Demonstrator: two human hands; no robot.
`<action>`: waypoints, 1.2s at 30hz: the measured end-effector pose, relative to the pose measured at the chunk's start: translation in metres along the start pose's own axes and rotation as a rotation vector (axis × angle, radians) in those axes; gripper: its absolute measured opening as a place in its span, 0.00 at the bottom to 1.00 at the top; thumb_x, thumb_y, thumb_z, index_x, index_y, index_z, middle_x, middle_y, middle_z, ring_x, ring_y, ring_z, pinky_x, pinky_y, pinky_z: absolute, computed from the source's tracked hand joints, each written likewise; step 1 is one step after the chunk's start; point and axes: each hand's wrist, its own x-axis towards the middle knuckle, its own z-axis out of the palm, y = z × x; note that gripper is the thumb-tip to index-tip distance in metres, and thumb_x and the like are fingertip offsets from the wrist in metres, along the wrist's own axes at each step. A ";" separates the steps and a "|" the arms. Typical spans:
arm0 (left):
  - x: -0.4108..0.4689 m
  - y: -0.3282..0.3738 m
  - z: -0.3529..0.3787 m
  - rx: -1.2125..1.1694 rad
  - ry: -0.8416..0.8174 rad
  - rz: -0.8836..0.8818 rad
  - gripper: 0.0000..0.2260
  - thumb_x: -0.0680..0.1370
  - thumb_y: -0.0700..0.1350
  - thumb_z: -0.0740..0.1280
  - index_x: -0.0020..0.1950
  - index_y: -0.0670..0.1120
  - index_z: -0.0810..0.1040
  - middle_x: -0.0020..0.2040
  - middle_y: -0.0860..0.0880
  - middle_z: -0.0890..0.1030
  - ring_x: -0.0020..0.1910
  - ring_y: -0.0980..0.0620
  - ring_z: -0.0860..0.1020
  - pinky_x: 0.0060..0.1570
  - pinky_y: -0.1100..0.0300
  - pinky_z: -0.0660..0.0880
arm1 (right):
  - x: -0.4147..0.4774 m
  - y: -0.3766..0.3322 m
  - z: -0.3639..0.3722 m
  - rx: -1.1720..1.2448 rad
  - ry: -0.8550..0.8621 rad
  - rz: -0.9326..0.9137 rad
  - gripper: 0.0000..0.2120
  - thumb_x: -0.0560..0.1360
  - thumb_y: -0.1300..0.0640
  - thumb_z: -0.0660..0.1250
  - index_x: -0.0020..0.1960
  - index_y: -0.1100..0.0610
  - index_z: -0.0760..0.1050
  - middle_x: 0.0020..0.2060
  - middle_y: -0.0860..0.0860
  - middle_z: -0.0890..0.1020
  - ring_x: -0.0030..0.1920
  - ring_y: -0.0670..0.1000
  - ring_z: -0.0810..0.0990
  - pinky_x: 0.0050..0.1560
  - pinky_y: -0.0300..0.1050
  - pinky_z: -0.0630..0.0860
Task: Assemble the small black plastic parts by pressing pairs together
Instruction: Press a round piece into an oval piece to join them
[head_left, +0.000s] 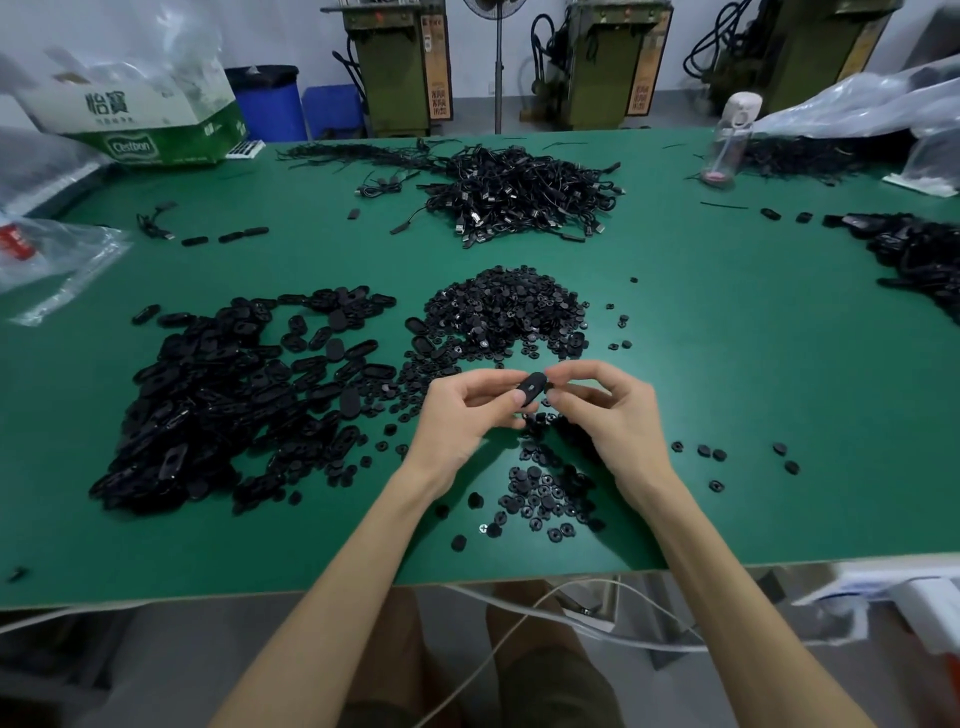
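Green table top (727, 415), workshop bench, seen from above by the person seated at its near edge.

Item 1: oval black part (531, 389), held clear of the table between both hands, tilted, with a small pale spot on its upper face. The left hand (462, 415) pinches its lower left end between thumb and forefinger, the other fingers curled under. The right hand (613, 410) meets its upper right end with thumb and forefinger tips closed on it. Whether a 2nd, smaller piece sits under those tips cannot be told.

Item 2: pile of oval shells (218, 405), left of the hands.

Item 3: heap of small round parts (504, 312), just beyond the hands, with a scatter of round parts (545, 504) below the wrists.

Item 4: tangle of black cables (519, 197), farther back at centre.

Item 5: dark pile (919, 254) at the right edge.

Item 6: cardboard box (140, 119) at the far left corner. Clear bottle (727, 140) at the far right, beside plastic bags (857, 104).

Background: 3 green machines (400, 67), a fan stand (498, 67) and a blue bin (270, 101) along the wall.
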 end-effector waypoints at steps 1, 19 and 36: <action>0.000 0.000 0.000 0.001 0.000 -0.001 0.11 0.78 0.34 0.73 0.61 0.38 0.84 0.51 0.43 0.88 0.51 0.43 0.87 0.49 0.56 0.84 | 0.000 0.000 0.000 0.006 0.004 -0.001 0.12 0.75 0.67 0.74 0.49 0.50 0.85 0.48 0.50 0.88 0.49 0.50 0.87 0.50 0.42 0.82; 0.000 0.003 -0.001 -0.062 -0.024 -0.011 0.10 0.76 0.39 0.76 0.57 0.40 0.85 0.49 0.40 0.88 0.48 0.40 0.87 0.47 0.56 0.84 | 0.001 0.000 -0.001 0.106 0.020 0.019 0.08 0.76 0.63 0.75 0.49 0.52 0.87 0.44 0.54 0.88 0.44 0.49 0.84 0.41 0.36 0.77; 0.001 -0.001 -0.001 -0.057 0.011 0.001 0.10 0.76 0.40 0.76 0.56 0.40 0.85 0.48 0.41 0.88 0.46 0.42 0.87 0.47 0.57 0.83 | 0.001 0.002 -0.003 0.133 0.021 0.035 0.07 0.78 0.59 0.74 0.54 0.52 0.86 0.45 0.53 0.88 0.40 0.47 0.83 0.38 0.36 0.76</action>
